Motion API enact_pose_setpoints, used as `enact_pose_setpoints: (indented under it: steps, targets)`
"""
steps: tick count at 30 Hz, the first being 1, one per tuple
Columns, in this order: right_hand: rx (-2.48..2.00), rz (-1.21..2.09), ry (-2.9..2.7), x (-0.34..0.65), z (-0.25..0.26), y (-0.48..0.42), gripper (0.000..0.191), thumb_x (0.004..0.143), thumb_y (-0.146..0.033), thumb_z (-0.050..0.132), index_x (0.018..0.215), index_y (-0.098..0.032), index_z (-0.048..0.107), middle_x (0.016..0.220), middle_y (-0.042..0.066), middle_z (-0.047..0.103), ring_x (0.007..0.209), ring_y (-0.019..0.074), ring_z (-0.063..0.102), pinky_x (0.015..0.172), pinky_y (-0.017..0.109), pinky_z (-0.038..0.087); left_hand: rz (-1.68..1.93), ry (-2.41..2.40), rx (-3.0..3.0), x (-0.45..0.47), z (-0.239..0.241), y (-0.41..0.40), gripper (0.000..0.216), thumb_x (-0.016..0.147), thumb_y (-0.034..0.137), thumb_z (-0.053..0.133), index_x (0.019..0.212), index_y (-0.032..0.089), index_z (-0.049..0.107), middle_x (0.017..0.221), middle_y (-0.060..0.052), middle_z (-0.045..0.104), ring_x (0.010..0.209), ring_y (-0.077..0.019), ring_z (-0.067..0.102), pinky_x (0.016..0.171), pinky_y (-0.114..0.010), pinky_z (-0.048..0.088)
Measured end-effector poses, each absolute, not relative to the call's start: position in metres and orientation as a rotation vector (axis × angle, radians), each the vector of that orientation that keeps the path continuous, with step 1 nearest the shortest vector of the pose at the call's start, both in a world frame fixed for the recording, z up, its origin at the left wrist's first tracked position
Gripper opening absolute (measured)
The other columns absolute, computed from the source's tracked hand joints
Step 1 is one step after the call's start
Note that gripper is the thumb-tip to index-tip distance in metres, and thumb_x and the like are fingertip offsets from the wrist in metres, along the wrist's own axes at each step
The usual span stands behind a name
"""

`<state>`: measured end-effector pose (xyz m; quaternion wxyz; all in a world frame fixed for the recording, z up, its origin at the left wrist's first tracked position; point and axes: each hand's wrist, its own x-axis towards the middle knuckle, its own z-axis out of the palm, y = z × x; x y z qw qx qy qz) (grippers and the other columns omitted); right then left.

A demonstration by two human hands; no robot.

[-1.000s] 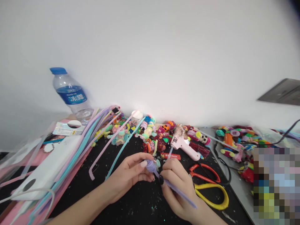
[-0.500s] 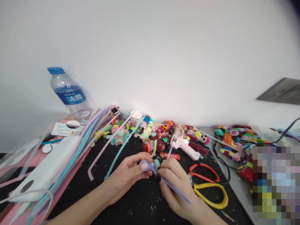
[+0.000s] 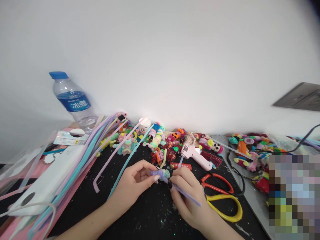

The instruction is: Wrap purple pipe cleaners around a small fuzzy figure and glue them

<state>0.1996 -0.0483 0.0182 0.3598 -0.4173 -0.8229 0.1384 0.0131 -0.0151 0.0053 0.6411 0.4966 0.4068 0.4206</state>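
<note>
My left hand (image 3: 133, 185) pinches a small coiled lilac and mint pipe-cleaner piece (image 3: 162, 173) between thumb and fingers, low over the black mat (image 3: 140, 220). My right hand (image 3: 186, 193) is closed on the free length of the lilac pipe cleaner (image 3: 186, 196), which runs back from the coil over my right palm. Both hands meet at the coil, just in front of a pink glue gun (image 3: 195, 154) and a heap of small colourful pipe-cleaner figures (image 3: 160, 141).
A water bottle (image 3: 72, 100) stands at the back left beside a bundle of long pastel pipe cleaners (image 3: 100, 146). Red scissors (image 3: 216, 185) and yellow scissors (image 3: 227, 206) lie right of my right hand. A grey tray (image 3: 250, 196) of colourful bits sits at the right.
The coil has turned in my left fingers and sits lower and flatter. My right hand has shifted slightly up and left with the lilac strand.
</note>
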Motion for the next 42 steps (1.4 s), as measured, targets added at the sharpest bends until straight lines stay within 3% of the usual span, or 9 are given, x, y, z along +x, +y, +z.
enact_pose_setpoints:
  steps: [8,18,24,34,42]
  targets:
    - [-1.181,0.448,-2.05,0.204,0.009,-0.045,0.021,0.089,-0.012,0.036,0.07,-0.019,0.039,0.072,0.003,0.044,0.068,0.0176,0.043,0.06,0.03,0.035,0.895,0.867,1.412,0.011,0.006,-0.018,0.011,0.075,0.013,0.064,0.084,0.018,0.066,0.087,-0.003,0.063,0.084,-0.0184,0.061,0.077,-0.029,0.047]
    - [-1.189,0.462,-2.073,0.205,0.008,-0.045,0.021,0.09,-0.012,0.035,0.07,-0.02,0.037,0.072,0.003,0.044,0.068,0.0176,0.043,0.06,0.03,0.033,0.842,0.869,1.634,0.008,0.008,-0.019,0.013,0.076,0.009,0.061,0.084,0.018,0.067,0.09,-0.004,0.065,0.083,-0.0181,0.062,0.073,-0.028,0.049]
    - [-1.201,0.47,-2.061,0.206,0.01,-0.043,0.022,0.089,-0.012,0.035,0.068,-0.019,0.036,0.07,0.002,0.043,0.066,0.0168,0.043,0.059,0.029,0.031,0.846,0.8,1.675,0.008,0.01,-0.019,0.013,0.077,0.008,0.06,0.083,0.018,0.066,0.09,-0.004,0.066,0.087,-0.0177,0.062,0.079,-0.029,0.048]
    - [-1.133,0.67,-2.016,0.206,0.01,-0.043,0.028,0.091,-0.014,0.036,0.065,-0.021,0.027,0.064,-0.002,0.036,0.06,0.0131,0.037,0.055,0.026,0.027,0.776,0.723,1.676,0.008,0.016,-0.024,0.015,0.077,0.005,0.059,0.081,0.018,0.065,0.089,-0.003,0.065,0.086,-0.0164,0.062,0.079,-0.027,0.048]
    - [-1.123,0.726,-2.005,0.204,0.011,-0.042,0.028,0.091,-0.015,0.038,0.065,-0.021,0.028,0.064,-0.003,0.036,0.059,0.0123,0.037,0.055,0.025,0.027,0.758,0.672,1.654,0.006,0.014,-0.026,0.009,0.076,0.01,0.062,0.082,0.018,0.062,0.092,-0.004,0.063,0.087,-0.0175,0.061,0.079,-0.029,0.048]
